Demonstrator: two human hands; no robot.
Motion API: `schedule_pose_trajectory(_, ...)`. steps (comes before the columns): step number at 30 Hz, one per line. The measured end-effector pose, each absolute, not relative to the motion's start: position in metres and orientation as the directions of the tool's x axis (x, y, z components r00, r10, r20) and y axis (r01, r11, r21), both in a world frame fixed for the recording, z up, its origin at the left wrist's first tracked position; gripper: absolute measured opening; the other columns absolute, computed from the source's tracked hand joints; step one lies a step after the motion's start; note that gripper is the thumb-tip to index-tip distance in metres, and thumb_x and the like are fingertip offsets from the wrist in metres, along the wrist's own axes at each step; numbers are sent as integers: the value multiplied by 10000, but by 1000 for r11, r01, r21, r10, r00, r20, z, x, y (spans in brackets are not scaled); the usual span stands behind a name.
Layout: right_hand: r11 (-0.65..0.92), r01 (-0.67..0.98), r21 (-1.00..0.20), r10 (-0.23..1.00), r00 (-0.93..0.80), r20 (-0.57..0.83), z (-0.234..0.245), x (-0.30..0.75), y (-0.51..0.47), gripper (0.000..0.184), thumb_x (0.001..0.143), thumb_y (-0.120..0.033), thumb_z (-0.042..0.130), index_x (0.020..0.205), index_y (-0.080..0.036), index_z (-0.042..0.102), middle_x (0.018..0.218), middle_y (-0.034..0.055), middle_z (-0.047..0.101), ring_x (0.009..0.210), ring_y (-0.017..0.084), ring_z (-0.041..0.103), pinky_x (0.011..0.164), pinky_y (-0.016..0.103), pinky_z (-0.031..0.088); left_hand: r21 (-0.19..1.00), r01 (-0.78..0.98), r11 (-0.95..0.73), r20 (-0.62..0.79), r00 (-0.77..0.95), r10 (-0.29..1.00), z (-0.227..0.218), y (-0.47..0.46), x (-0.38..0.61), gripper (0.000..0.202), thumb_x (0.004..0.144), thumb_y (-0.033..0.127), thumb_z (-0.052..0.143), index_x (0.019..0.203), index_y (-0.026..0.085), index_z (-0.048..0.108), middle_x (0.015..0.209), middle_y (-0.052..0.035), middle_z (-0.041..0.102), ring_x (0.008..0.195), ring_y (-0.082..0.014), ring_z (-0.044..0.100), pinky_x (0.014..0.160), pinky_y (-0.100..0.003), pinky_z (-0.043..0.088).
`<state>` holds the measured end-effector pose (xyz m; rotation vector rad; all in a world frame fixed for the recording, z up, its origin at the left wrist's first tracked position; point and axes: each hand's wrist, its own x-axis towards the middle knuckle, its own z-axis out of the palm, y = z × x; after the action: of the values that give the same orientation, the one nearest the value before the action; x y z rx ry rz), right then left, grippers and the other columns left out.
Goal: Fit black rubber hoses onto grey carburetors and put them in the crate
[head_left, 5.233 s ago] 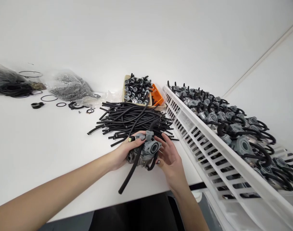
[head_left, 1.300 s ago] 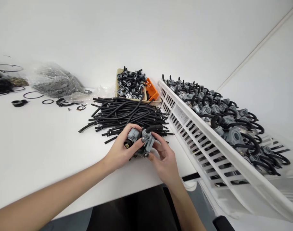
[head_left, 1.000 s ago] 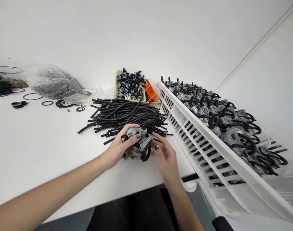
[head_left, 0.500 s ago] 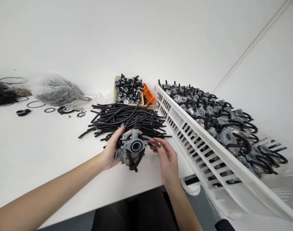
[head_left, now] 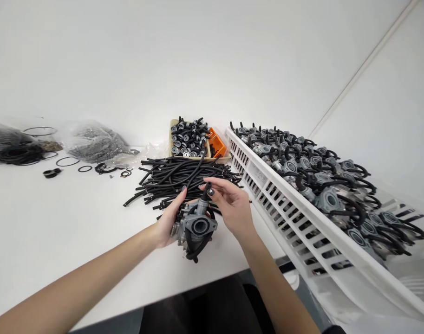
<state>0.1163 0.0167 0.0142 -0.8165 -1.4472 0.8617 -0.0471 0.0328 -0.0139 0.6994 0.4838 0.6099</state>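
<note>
Grey metal body [head_left: 200, 224] is located over the near middle of the white table [head_left: 93, 222], with my left hand [head_left: 168, 219] clasping its left side and, from my remote post, my right hand [head_left: 234, 209] appearing to pinch the black boot [head_left: 207, 191] on its neck [head_left: 202, 207]. To perform this step well, I should brace the body firmly, align the boot with the neck, and apply only light finger force. I have room leftward, but the hose pile [head_left: 170, 172] lies just far of the hands, the crate wall [head_left: 258, 176] stands to the right, and the table's near edge [head_left: 128, 307] bounds retreat
</note>
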Motion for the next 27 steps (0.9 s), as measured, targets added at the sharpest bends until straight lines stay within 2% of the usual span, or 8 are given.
schedule_pose_trajectory(3, 520, -38, -853, 853, -28, 522, 16, 112, 23, 108, 852, -289, 636, 896, -243, 723, 841, 27, 735, 827, 194, 672, 806, 347, 534, 721, -325, 612, -221, 729, 647, -13, 32, -48, 650, 781, 728, 480, 952, 130, 671, 801, -138, 741, 638, -304, 712, 586, -391, 544)
schedule_pose_trajectory(7, 515, 3, -857, 857, 5, 515, 18, 109, 19, 116, 862, -309, 617, 849, -247, 713, 853, 30, 719, 851, 210, 666, 797, 368, 541, 728, -315, 609, -233, 722, 652, -11, 29, -48, 665, 772, 754, 461, 891, 139, 686, 788, -129, 742, 634, -294, 712, 548, -361, 529)
schedule_pose_trajectory(11, 518, -2, -856, 856, 8, 518, 18, 108, 18, 130, 860, -344, 619, 843, -258, 715, 849, 26, 723, 850, 215, 670, 794, 380, 546, 725, -327, 607, -225, 720, 656, -10, 28, -48, 662, 772, 762, 452, 901, 154, 681, 755, -109, 732, 635, -272, 709, 607, -378, 543)
schedule_pose_trajectory(14, 501, -3, -866, 865, -40, 501, 17, 112, 18, 180, 872, -380, 612, 954, -257, 714, 962, 43, 739, 934, 223, 676, 853, 394, 538, 723, -318, 614, -229, 727, 647, -10, 29, -48, 668, 773, 763, 450, 911, 150, 679, 771, -115, 733, 635, -269, 708, 590, -364, 534)
schedule_pose_trajectory(18, 450, 16, -893, 892, -44, 449, 9, 119, 0, 392, 908, -435, 553, 1269, -284, 572, 1264, 75, 650, 1112, 229, 616, 953, 404, 494, 718, -334, 610, -217, 725, 653, -11, 29, -47, 699, 768, 771, 440, 956, 143, 682, 722, -115, 726, 606, -270, 702, 523, -335, 510)
schedule_pose_trajectory(20, 425, 60, -903, 905, 4, 426, 0, 118, -16, 467, 910, -434, 547, 1350, -293, 484, 1354, 81, 580, 1168, 232, 578, 1000, 414, 461, 718, -358, 596, -201, 714, 671, -12, 28, -46, 691, 771, 754, 463, 1015, 144, 676, 715, -109, 726, 611, -270, 700, 523, -334, 512)
schedule_pose_trajectory(24, 375, 191, -907, 916, 74, 395, -22, 104, -46, 829, 727, -415, 763, 1439, -302, 355, 1513, 81, 390, 1334, 312, 427, 1108, 506, 347, 736, -447, 508, -174, 601, 780, -14, 27, -44, 619, 787, 686, 537, 1146, 192, 636, 839, -74, 742, 760, -252, 707, 689, -348, 547)
schedule_pose_trajectory(27, 365, 256, -895, 913, 88, 398, -32, 90, -51, 1008, 631, -349, 835, 1477, -279, 293, 1531, 104, 361, 1391, 341, 352, 1129, 521, 319, 798, -498, 340, -91, 458, 884, -15, 25, -42, 558, 760, 661, 599, 1103, 223, 645, 940, -47, 735, 921, -256, 682, 809, -338, 532)
